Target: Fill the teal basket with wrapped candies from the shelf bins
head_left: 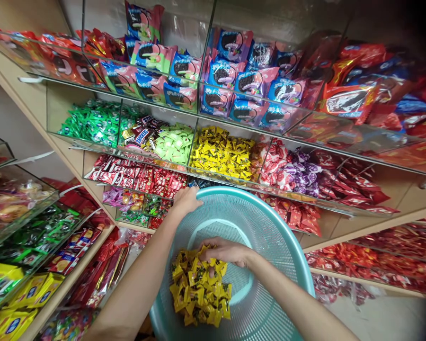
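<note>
Plenty of yellow candies (199, 292) are already heaped at the bottom of the teal basket (270, 227), so the scooping looks well underway, though the yellow candy bin (223, 152) on the shelf is nowhere near emptied. The basket's far rim is gripped by the left hand (186, 199), fingers curled over the edge. The right hand (224, 250) is laid on the heap with fingers bent, a few pieces apparently pinched. Most of the basket floor is left bare. Room is tight: the rim sits just beside the glass shelf edge (234, 182).
</note>
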Demonstrator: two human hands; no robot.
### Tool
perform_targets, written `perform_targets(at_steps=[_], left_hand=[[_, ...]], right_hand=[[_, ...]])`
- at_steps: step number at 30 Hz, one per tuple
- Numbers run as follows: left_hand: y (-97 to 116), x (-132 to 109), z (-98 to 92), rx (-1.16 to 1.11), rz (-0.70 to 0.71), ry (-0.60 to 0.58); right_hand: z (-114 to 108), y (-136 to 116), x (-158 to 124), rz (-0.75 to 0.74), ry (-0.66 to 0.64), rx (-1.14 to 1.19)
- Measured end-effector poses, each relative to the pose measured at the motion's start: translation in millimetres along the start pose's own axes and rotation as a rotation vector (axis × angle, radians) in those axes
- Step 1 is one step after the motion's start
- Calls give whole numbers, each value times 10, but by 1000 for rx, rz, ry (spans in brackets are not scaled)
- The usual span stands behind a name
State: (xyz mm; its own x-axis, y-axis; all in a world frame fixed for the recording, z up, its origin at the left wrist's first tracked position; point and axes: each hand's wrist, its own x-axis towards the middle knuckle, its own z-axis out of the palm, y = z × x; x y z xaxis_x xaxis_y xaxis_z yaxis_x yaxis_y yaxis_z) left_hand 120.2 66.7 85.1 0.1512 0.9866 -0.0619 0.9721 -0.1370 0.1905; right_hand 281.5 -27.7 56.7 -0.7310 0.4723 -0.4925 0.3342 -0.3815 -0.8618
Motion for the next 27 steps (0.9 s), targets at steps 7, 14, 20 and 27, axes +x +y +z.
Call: perform_targets(at_steps=[7, 14, 20, 27], left_hand=[[1, -10, -14, -11, -6, -6], [3, 2, -11, -7, -1, -6], [-11, 8, -7, -14, -2, -5], [-17, 4, -28, -22, 2, -18]], right_hand=[[-15, -4, 3, -13, 21, -13], [-14, -6, 13, -17, 26, 27], [-22, -4, 14, 0, 40, 50], [-22, -57, 16, -17, 32, 124]])
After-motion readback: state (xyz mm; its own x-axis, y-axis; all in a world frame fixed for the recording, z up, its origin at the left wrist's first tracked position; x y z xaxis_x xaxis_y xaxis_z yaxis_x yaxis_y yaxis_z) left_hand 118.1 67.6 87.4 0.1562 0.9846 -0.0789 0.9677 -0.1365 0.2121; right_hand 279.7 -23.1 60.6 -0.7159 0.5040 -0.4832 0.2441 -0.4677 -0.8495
